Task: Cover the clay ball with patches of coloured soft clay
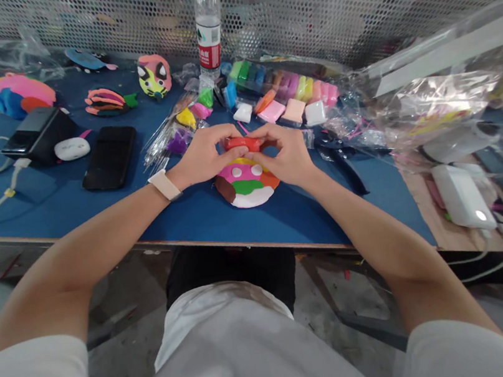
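Note:
My left hand (206, 153) and my right hand (285, 150) meet in front of me, both closed on a piece of red modelling clay (245, 144). The thumbs and fingers of the two hands pinch it from either side. Right below them on the blue table lies a round clay piece (247, 186) with pink, green, white, brown and orange patches and two white dots. My hands hide its upper edge. Beyond them are small packs of clay, among them a pink pack (271, 111), a white pack (315, 113) and a purple pack (177, 143).
A plastic bottle (209, 37) stands at the back. To the left are a black phone (109, 158), a white mouse (72, 148) and a cat-faced clay figure (154, 77). Dark-handled pliers (347, 168) lie at right, near a white power bank (463, 198) and clear plastic wrapping (441, 100).

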